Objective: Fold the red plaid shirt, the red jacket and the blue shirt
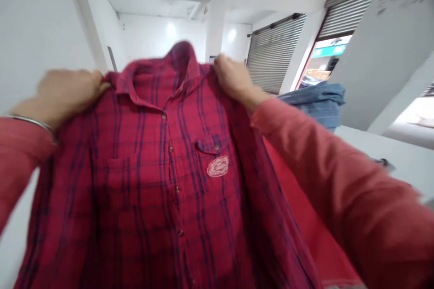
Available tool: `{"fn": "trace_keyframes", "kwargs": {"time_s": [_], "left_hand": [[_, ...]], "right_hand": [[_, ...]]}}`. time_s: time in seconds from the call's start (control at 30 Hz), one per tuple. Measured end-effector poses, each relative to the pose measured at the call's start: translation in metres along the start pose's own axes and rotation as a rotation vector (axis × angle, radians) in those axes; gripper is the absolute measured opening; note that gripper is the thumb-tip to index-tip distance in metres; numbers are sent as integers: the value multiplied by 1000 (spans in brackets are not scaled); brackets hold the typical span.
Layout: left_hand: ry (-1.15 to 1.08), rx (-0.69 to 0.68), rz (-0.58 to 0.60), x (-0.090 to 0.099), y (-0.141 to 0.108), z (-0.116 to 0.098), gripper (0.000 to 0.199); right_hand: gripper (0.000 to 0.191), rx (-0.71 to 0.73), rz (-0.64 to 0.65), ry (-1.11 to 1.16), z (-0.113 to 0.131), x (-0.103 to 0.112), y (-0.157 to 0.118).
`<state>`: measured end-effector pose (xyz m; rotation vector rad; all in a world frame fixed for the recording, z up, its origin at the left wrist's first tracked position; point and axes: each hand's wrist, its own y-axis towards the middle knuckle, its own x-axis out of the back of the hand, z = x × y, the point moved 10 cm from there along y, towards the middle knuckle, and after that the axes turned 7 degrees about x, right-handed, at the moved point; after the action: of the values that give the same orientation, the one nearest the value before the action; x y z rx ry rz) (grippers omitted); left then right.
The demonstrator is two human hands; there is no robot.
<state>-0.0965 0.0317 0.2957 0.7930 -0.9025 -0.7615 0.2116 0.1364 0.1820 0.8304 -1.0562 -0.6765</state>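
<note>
A red plaid button-front shirt (152, 176) with navy lines hangs in front of me, its collar up and its front buttoned. My left hand (68, 95) grips it at the shoulder by the collar, with a metal bangle on that wrist. My right hand (233, 79) pinches the opposite shoulder. The shirt has two chest pockets, and a white embroidered patch (217, 166) sits on the one at the right. My coral-red sleeves run in from both sides, and the right one covers part of the shirt's edge.
A blue denim garment (315, 104) lies at the far end of a white table (376, 146). A red cloth (305, 221) hangs below my right arm. Behind stand a white pillar (214, 22) and grey roller shutters (274, 54).
</note>
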Motion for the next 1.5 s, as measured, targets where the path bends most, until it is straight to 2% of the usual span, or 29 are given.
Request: {"fn": "trace_keyframes", "kwargs": {"time_s": [0.03,0.07,0.13,0.2,0.27,0.33,0.4,0.47,0.53,0.6,0.67,0.77,0.83,0.9,0.97,1.03,1.1,1.17,1.23,1.3,1.37,1.43,1.5], "left_hand": [[155,-24,9,-22,-5,-10,46],[210,-59,31,-50,-8,-22,45],[187,2,181,-123,-14,-30,43],[178,-14,282,-194,-26,-47,40],[105,-114,337,-252,-49,-74,45],[11,-219,415,-297,-81,-102,49],[-60,-231,524,-330,-113,-118,55],[-108,-177,623,-353,-137,-123,59],[-115,-133,670,-364,-149,-124,60],[-80,-123,681,-367,-150,-123,59],[-32,-135,692,-363,-148,-121,57],[19,-171,683,-344,-149,-109,55],[33,-139,641,-325,-157,-83,55],[10,-57,594,-305,-172,-43,59],[-43,34,563,-286,-196,0,66],[-128,93,584,-271,-228,34,73],[-195,114,621,-258,-261,51,73],[-185,103,640,-244,-289,51,62],[-103,110,637,-233,-305,45,43],[-19,172,648,-230,-308,47,30],[36,252,649,-226,-300,61,29],[99,352,627,-216,-284,88,31],[156,461,574,-197,-262,119,33]], "right_hand": [[56,16,53,19,7,-33,7],[59,34,135,42,15,-71,10],[62,67,296,70,32,-150,3],[59,120,412,92,52,-219,-22],[56,219,498,125,79,-273,-57],[57,314,572,156,102,-312,-94],[63,367,655,170,115,-342,-125],[67,387,726,170,118,-364,-142],[68,396,758,168,119,-376,-146],[67,397,776,164,118,-378,-142],[67,389,803,156,116,-371,-139],[67,379,818,148,115,-339,-147],[68,399,783,157,115,-305,-165],[68,435,750,183,113,-274,-193],[67,453,774,200,105,-258,-230],[66,436,825,179,93,-261,-263],[64,431,838,134,83,-273,-285],[64,459,789,104,81,-285,-295],[63,495,729,82,83,-292,-297],[64,521,701,60,84,-296,-297],[64,540,697,60,83,-296,-298],[65,560,701,89,81,-293,-299],[66,561,669,137,76,-285,-296]]}}
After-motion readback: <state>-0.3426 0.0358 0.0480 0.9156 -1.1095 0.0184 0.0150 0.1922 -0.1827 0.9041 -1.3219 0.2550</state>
